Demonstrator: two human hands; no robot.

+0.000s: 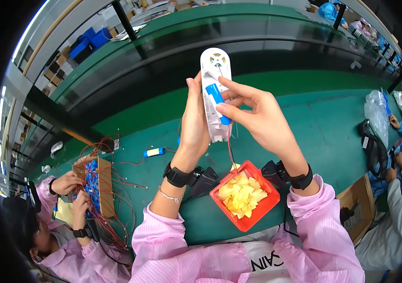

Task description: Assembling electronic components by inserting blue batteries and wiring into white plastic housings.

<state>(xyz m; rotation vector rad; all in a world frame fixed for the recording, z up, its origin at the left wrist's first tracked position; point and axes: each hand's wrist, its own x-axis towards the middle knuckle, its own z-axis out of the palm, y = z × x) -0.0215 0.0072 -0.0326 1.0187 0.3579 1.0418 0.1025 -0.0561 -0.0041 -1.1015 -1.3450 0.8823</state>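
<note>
My left hand (193, 123) grips a long white plastic housing (217, 132) by its left side, upright above the table. Round cut-outs show at the rounded top end of this housing. Pinched between thumb and fingers of my right hand (263, 112) is a blue cylindrical battery (214, 93), tilted and lying against the housing's open inner face. A white patch shows on the battery's side. Red and dark wires run down from near its lower end toward an orange-red tray (269, 200) holding yellow paper-like pieces (241, 194).
Another blue battery (153, 152) lies on the green table (314, 122). At left, a co-worker's hands (66, 183) work at a cardboard box (106, 186) of wired blue batteries. Toward the right are a black bag (373, 151), clear plastic (376, 113) and another cardboard box (362, 200).
</note>
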